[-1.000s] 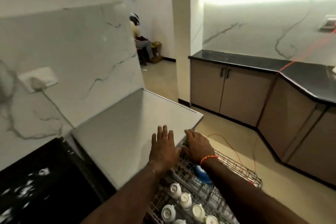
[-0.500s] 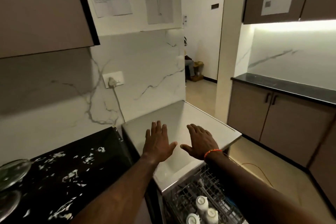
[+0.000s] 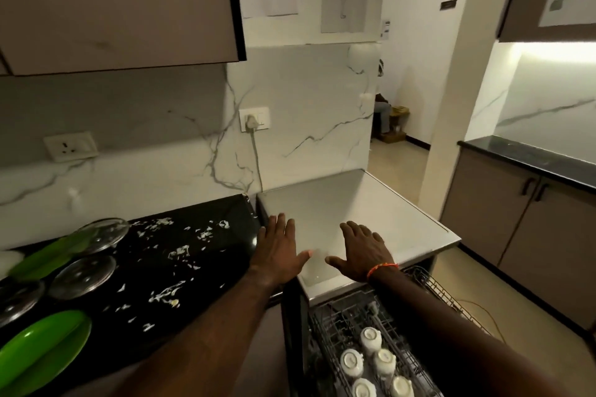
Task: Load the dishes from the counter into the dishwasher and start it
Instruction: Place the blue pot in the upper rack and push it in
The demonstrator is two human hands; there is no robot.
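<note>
Both hands flat and spread, holding nothing: left hand point(image 3: 280, 253) near the front left corner of the pale grey, flat-topped dishwasher point(image 3: 361, 203), right hand point(image 3: 362, 251) beside it toward the front edge, an orange thread band point(image 3: 382, 268) at its wrist. Whether the palms press on the top or hover just above: cannot tell.

Below the front edge, a grey wire rack point(image 3: 429, 292) pulled out of the machine, with white ceramic cups point(image 3: 371, 339) upside down in a cluster toward its left side. Loading therefore begun, judging by those cups.

Plenty left on the black stone worktop point(image 3: 193, 267) to the left of the dishwasher: two bright green plastic plates point(image 3: 42, 354) at the front left corner and further back along the left edge, and round glass lids point(image 3: 82, 275) between them and toward the wall, all well apart from the hands. White food scraps point(image 3: 164, 295) scattered across the middle of the worktop.

Still to do, by this view: moving the green plates and lids into the rack, sliding the rack in, closing the door, starting the cycle. Roughly the early-to-middle part of the job.
</note>
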